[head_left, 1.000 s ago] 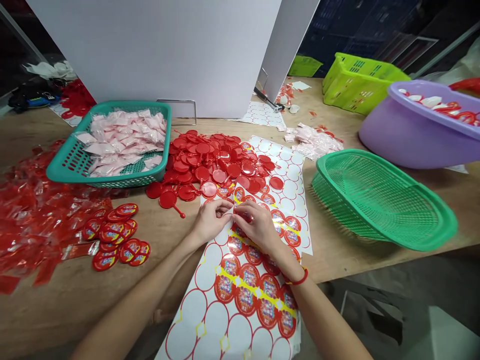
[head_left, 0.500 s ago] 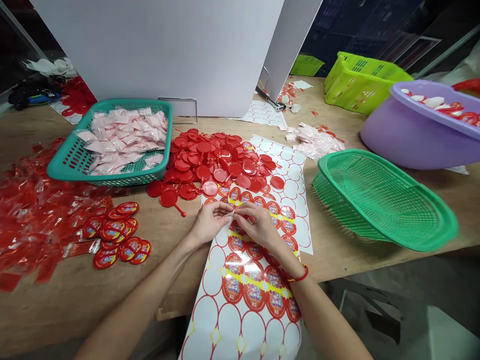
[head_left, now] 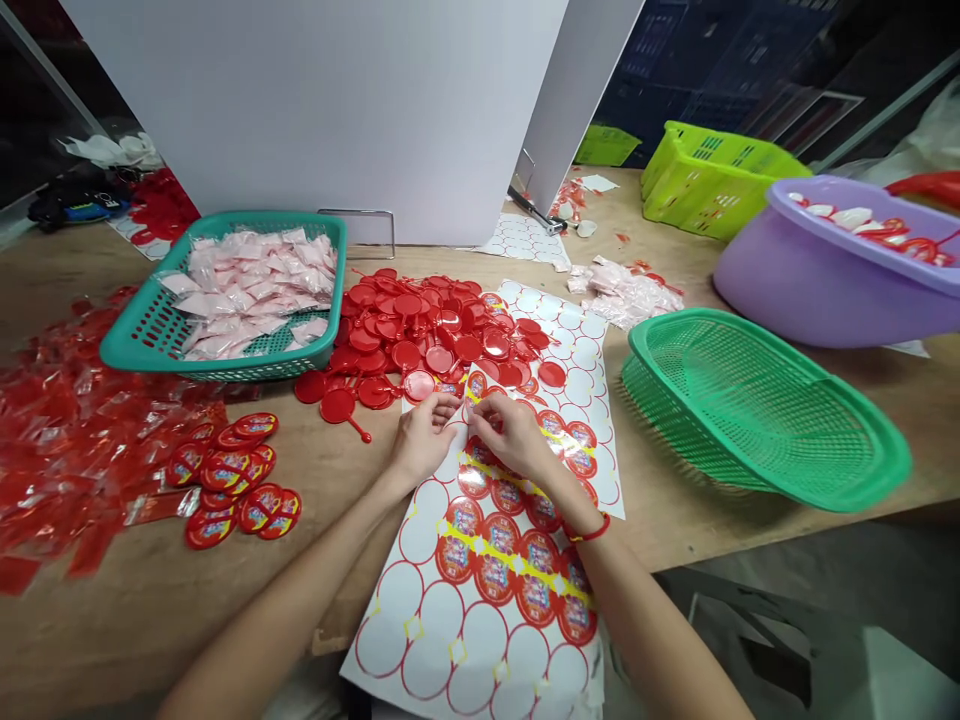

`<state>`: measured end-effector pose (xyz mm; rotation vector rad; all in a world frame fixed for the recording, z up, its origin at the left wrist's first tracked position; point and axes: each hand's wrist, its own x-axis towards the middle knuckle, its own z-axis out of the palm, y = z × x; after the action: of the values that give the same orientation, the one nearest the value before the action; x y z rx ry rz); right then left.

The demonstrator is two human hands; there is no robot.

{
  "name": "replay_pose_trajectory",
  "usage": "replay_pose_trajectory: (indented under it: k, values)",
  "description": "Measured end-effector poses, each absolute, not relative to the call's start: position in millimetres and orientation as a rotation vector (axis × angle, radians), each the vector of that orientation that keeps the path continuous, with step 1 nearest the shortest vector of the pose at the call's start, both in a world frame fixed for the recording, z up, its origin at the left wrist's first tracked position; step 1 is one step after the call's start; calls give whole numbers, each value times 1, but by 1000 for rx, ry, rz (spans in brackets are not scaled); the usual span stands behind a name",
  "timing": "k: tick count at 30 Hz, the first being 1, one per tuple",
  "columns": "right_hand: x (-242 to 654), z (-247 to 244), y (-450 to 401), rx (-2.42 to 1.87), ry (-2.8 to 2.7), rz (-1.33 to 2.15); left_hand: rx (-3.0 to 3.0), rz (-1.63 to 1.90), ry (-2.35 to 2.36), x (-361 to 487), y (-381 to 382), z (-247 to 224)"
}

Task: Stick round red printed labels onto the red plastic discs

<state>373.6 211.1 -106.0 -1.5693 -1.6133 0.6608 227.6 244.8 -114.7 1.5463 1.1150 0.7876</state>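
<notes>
Bench notes, head view. The left hand and right hand work close together at mid-frame, just below the centre. Both are half-closed, fingers curved downward, with the fingertips nearly meeting over the upper part of the sheet. The right fingertips rest at a printed oval label. Whether either hand has hold of a label or its edge cannot be told; the contact spot is small and partly hidden by the fingers.

Handling: the work is confined to the fingertips, with the wrists low and the forearms coming in from either side, well apart. The sheet lies flat on the table, under the right wrist. Its labels sit in rows beneath and beyond the hands, joined by a yellow strip. The oval outlines nearest the person are bare.

Surroundings: a pile of red discs lies just beyond the hands. A teal basket of pink sachets stands upper left, and loose red wrappers spread along the left side. A small heap of separate labels lies left of the sheet. A tilted green basket rests at right.
</notes>
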Motion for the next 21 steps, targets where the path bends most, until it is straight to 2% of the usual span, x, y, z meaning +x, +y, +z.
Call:
replay_pose_trajectory:
  k: [7,12,15,21]
  values:
    - [400,-106,225,-1621,-1385,784,1906,863,1196,232,247,-113]
    - [400,-103,220,-1646,-1332,802,2384,718,1187,233,244,-114]
    - [395,-107,220,-1682,-1359,745,2404,669,1170,232,245,-120]
    - [396,-113,245,-1819,-1520,423,2460,631,1153,232,249,-124]
